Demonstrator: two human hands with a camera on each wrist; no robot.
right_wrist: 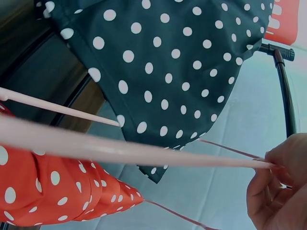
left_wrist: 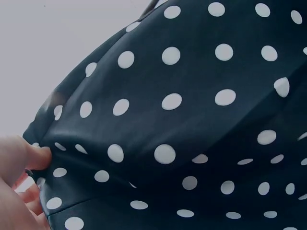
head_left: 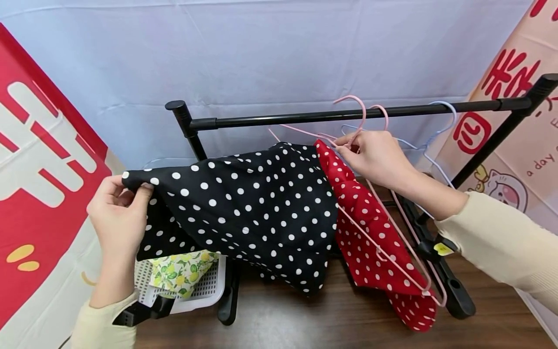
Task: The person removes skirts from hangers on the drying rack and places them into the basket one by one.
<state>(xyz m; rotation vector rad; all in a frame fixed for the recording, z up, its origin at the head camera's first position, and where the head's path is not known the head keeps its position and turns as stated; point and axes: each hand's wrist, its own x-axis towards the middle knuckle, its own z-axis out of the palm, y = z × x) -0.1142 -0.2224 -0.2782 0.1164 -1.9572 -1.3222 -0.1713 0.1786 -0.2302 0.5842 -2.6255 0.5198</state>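
Black cloth (head_left: 266,208): left hand (head_left: 117,213) fingers pinch its edge, likely for tension; right hand (head_left: 377,157) fingers grip pink hanger (right_wrist: 144,150), probably steadying it.

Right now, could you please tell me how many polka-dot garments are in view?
2: the black polka-dot garment, pinched by the left hand, and the red polka-dot garment beside it, below the right hand. More may be hidden.

Before the rail (head_left: 270,119), one cloth (head_left: 257,208) spreads left of a second cloth (head_left: 364,228), partly above a basket (head_left: 222,278).
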